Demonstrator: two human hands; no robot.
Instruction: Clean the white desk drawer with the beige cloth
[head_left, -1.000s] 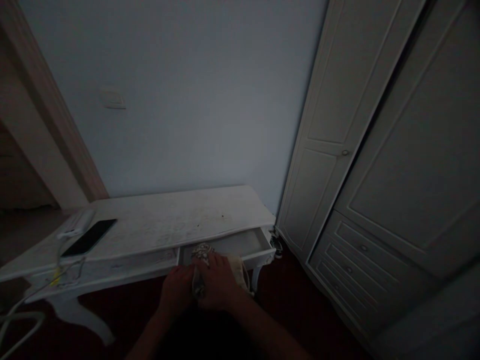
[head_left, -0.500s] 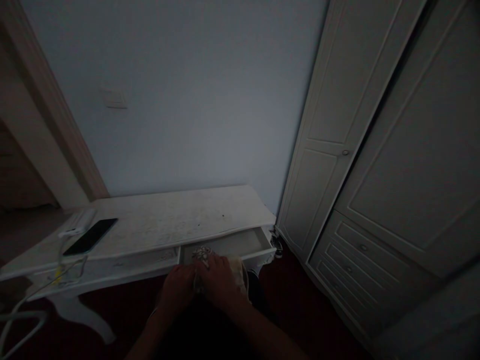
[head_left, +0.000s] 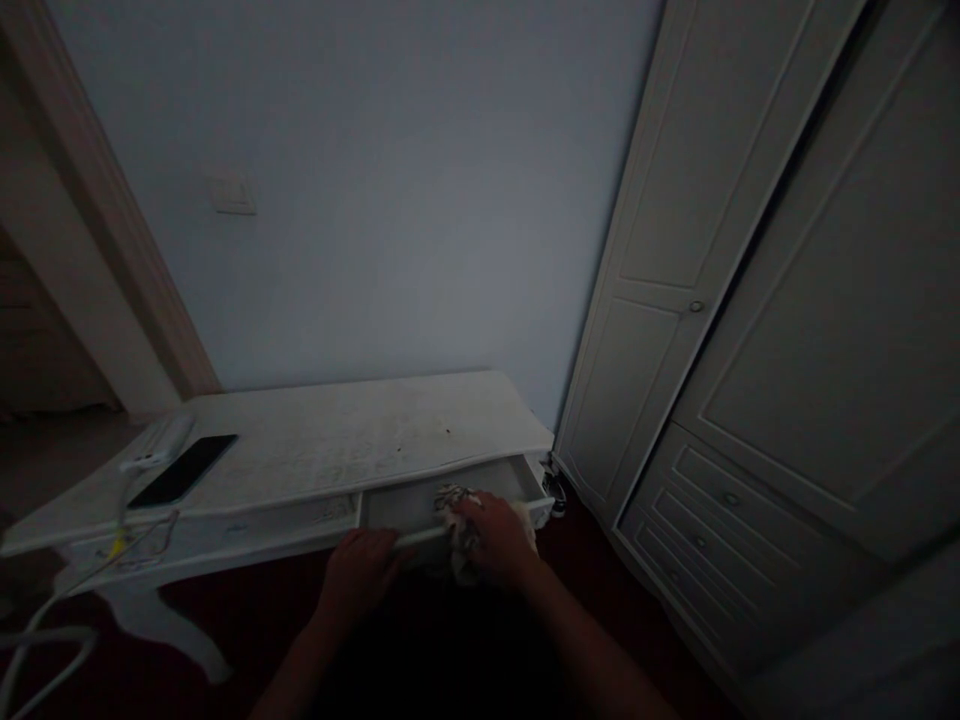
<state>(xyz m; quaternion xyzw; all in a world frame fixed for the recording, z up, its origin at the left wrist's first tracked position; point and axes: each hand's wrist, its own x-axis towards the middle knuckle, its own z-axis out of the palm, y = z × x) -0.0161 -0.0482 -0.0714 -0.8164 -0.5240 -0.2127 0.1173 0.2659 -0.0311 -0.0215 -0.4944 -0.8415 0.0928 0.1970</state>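
Observation:
A drawer (head_left: 405, 508) stands pulled out from the right part of a worn white table (head_left: 337, 425). My left hand (head_left: 361, 570) grips the left end of its front edge, fingers curled over the top. Bunched in my right hand (head_left: 496, 535) is a cloth (head_left: 459, 530), pale with a dark pattern on one part. The cloth lies over the drawer's front edge, part of it hanging down outside. Dim light hides the lower folds of the cloth and the undersides of both hands.
A dark phone (head_left: 184, 470) and a white power strip (head_left: 159, 442) lie on the table's left end. A white cable (head_left: 45, 605) hangs at the lower left. To the right stands a white wardrobe (head_left: 652, 350) with drawers. Dark red carpet (head_left: 577, 570) covers the floor.
My right hand has moved right along the drawer's front edge with the cloth. My hands, close together before, are now apart; the left stays near the drawer's left corner.

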